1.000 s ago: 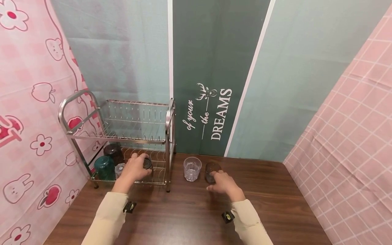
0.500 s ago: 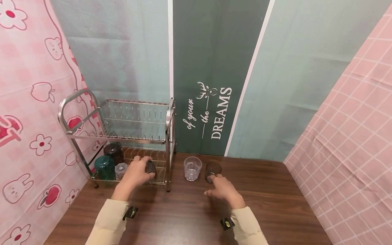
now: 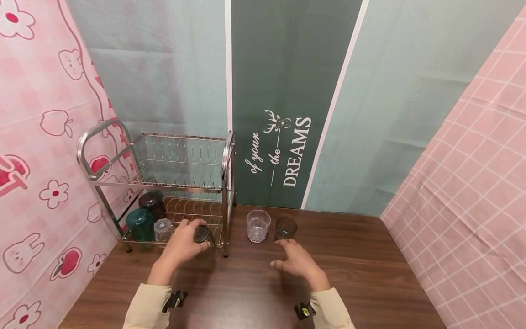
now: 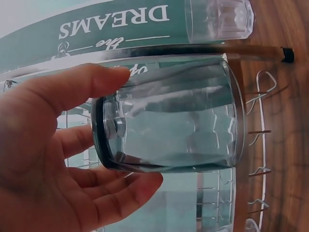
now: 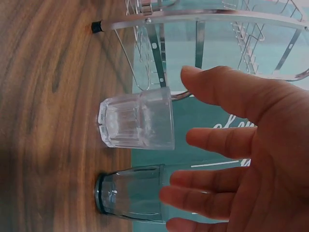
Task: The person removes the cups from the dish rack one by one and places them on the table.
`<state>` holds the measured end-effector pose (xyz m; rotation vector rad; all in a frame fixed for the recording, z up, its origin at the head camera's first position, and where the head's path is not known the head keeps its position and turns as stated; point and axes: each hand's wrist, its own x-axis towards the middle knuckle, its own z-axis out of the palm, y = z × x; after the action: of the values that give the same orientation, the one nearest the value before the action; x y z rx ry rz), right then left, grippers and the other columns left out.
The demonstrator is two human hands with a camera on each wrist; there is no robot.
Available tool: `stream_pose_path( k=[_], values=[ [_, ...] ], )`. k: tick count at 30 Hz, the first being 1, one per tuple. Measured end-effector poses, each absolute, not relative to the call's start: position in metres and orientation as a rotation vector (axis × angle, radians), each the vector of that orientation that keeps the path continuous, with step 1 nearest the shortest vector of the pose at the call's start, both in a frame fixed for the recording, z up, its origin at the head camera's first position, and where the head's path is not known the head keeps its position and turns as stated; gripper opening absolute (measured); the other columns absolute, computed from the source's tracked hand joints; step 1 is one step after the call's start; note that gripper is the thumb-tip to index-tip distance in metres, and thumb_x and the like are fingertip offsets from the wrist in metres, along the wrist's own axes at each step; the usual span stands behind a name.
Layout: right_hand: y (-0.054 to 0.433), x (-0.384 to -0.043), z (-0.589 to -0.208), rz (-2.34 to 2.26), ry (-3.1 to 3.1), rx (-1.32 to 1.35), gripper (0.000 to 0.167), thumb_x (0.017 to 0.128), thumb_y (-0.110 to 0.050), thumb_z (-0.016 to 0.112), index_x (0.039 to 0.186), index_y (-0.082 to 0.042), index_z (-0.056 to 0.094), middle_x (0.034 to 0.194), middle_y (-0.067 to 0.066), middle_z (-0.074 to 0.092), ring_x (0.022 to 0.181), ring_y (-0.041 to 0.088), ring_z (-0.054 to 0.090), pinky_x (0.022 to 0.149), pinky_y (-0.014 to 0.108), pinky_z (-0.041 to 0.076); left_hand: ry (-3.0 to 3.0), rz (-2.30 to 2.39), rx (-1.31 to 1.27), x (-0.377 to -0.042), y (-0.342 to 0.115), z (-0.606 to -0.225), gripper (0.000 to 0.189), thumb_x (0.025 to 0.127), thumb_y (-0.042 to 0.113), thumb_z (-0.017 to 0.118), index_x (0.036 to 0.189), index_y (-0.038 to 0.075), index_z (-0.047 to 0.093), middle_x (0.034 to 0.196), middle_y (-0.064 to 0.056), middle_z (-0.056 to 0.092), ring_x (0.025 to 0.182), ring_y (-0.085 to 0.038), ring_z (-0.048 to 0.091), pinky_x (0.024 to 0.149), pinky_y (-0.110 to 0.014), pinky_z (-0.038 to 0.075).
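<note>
In the head view my left hand (image 3: 183, 244) is at the front right of the rack's lower tier. Its thumb and fingers hold a smoky-grey drinking glass (image 4: 169, 118) near its base. That glass is upside down, its base toward my palm and its rim over the rack's front wires. My right hand (image 3: 297, 258) is spread, with nothing in it, just in front of a second smoky glass (image 3: 286, 227). Left of that glass stands a clear faceted glass (image 3: 258, 227). In the right wrist view both stand mouth up on the table, ahead of my fingertips.
A two-tier metal dish rack (image 3: 197, 188) stands at the left. On its lower tier are an upside-down teal glass (image 3: 141, 225), a dark brownish glass (image 3: 152, 205) and a small clear glass (image 3: 163, 229). The brown wooden table (image 3: 242, 292) meets fabric-covered walls.
My left hand has drawn back slightly toward me and to the right with the smoky glass. My right hand has pulled back from the smoky glass on the table.
</note>
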<state>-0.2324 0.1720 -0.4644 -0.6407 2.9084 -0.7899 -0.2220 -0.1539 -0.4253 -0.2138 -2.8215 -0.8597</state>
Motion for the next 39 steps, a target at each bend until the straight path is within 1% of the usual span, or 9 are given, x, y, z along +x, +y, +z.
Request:
stream_pose_path(
  k=[9, 12, 16, 21, 26, 28, 32, 34, 39],
  values=[
    [0.168, -0.224, -0.474, -0.997, 2.905, -0.748, 0.058, 0.078, -0.027, 0.074, 0.125, 0.001, 0.052, 0.120, 0.020, 0.053, 0.110, 0.038, 0.050, 0.089, 0.052, 0.039, -2.763, -1.009, -0.239, -0.211, -0.152, -0.432, 0.052, 0.068, 0.021, 0.080, 0.115, 0.007, 0.061, 0.102, -0.015, 0.054, 0.092, -0.033, 0.054, 0.075, -0.048, 0.044],
    [0.166, -0.222, -0.478, -1.068, 2.911, -0.771, 0.057, 0.078, -0.025, 0.074, 0.124, 0.001, 0.053, 0.120, 0.019, 0.053, 0.111, 0.036, 0.050, 0.090, 0.051, 0.039, -2.742, -1.051, -0.230, -0.208, -0.151, -0.436, 0.052, 0.068, 0.022, 0.081, 0.115, 0.008, 0.061, 0.104, -0.015, 0.055, 0.094, -0.032, 0.054, 0.075, -0.048, 0.044],
    [0.161, -0.217, -0.484, -1.134, 2.913, -0.791, 0.055, 0.079, -0.025, 0.073, 0.123, 0.000, 0.054, 0.119, 0.016, 0.055, 0.109, 0.034, 0.052, 0.088, 0.050, 0.041, -2.716, -1.117, -0.206, -0.205, -0.148, -0.442, 0.051, 0.068, 0.021, 0.082, 0.113, 0.010, 0.061, 0.103, -0.013, 0.055, 0.092, -0.029, 0.054, 0.074, -0.046, 0.044],
    [0.156, -0.212, -0.490, -1.253, 2.903, -0.764, 0.051, 0.078, -0.023, 0.074, 0.121, -0.004, 0.056, 0.118, 0.012, 0.056, 0.109, 0.031, 0.053, 0.088, 0.048, 0.041, -2.694, -1.187, -0.174, -0.202, -0.142, -0.448, 0.050, 0.067, 0.022, 0.082, 0.112, 0.012, 0.061, 0.101, -0.011, 0.056, 0.089, -0.026, 0.053, 0.074, -0.042, 0.041],
    [0.152, -0.210, -0.496, -1.411, 2.851, -0.736, 0.047, 0.077, -0.020, 0.075, 0.119, -0.007, 0.057, 0.115, 0.012, 0.058, 0.103, 0.034, 0.055, 0.085, 0.049, 0.043, -2.647, -1.235, -0.144, -0.201, -0.138, -0.457, 0.049, 0.066, 0.020, 0.082, 0.109, 0.013, 0.060, 0.104, -0.009, 0.058, 0.093, -0.025, 0.053, 0.077, -0.042, 0.039],
    [0.151, -0.209, -0.498, -1.467, 2.826, -0.717, 0.045, 0.078, -0.020, 0.074, 0.118, -0.008, 0.058, 0.114, 0.010, 0.058, 0.101, 0.031, 0.055, 0.083, 0.048, 0.043, -2.620, -1.272, -0.136, -0.200, -0.136, -0.462, 0.048, 0.066, 0.018, 0.081, 0.109, 0.013, 0.060, 0.104, -0.009, 0.058, 0.093, -0.025, 0.053, 0.077, -0.042, 0.038],
    [0.147, -0.207, -0.498, -1.587, 2.755, -0.667, 0.044, 0.078, -0.018, 0.074, 0.118, -0.009, 0.058, 0.113, 0.006, 0.059, 0.101, 0.030, 0.055, 0.084, 0.043, 0.043, -2.538, -1.420, -0.126, -0.199, -0.132, -0.469, 0.047, 0.067, 0.014, 0.081, 0.108, 0.011, 0.058, 0.101, -0.009, 0.059, 0.085, -0.021, 0.056, 0.075, -0.039, 0.041],
    [0.145, -0.206, -0.499, -1.657, 2.701, -0.648, 0.044, 0.079, -0.017, 0.073, 0.119, -0.009, 0.058, 0.113, 0.007, 0.059, 0.103, 0.033, 0.054, 0.083, 0.042, 0.043, -2.496, -1.489, -0.124, -0.198, -0.129, -0.472, 0.047, 0.067, 0.013, 0.081, 0.108, 0.010, 0.057, 0.100, -0.009, 0.059, 0.082, -0.019, 0.056, 0.074, -0.038, 0.042],
    [0.138, -0.204, -0.500, -1.848, 2.525, -0.586, 0.043, 0.080, -0.011, 0.071, 0.120, -0.004, 0.056, 0.116, 0.012, 0.057, 0.106, 0.036, 0.051, 0.081, 0.047, 0.046, -2.415, -1.632, -0.103, -0.195, -0.121, -0.478, 0.048, 0.067, 0.010, 0.080, 0.110, 0.008, 0.056, 0.100, -0.010, 0.059, 0.081, -0.018, 0.057, 0.074, -0.035, 0.044]
  ],
)
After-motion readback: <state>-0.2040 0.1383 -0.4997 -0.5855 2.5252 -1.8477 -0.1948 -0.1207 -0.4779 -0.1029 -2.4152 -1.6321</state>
